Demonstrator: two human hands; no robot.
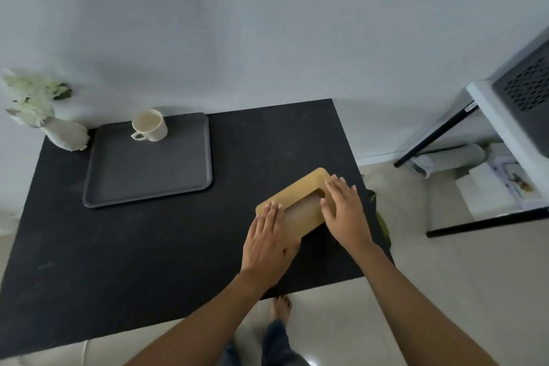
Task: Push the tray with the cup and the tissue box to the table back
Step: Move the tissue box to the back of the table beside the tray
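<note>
On the black table [148,261], seen from the head camera, both hands lie flat with fingers spread on the yellow tissue box [300,196], the left hand [269,242] over its near-left end and the right hand [344,212] over its far-right end. Neither hand pinches or wraps the box; the palms press down on its top. The box sits askew near the table's right edge, well apart from the grey tray [148,184]. That tray rests at the back left with the cup [150,125] standing in its far corner, and its back-left corner lies just beside the white vase [66,135].

A skewed push may swing the box toward the right edge and off it. Pressing on the top opening could buckle the lid. Any further shove on the tray would likely knock the vase, or jolt the cup.
</note>
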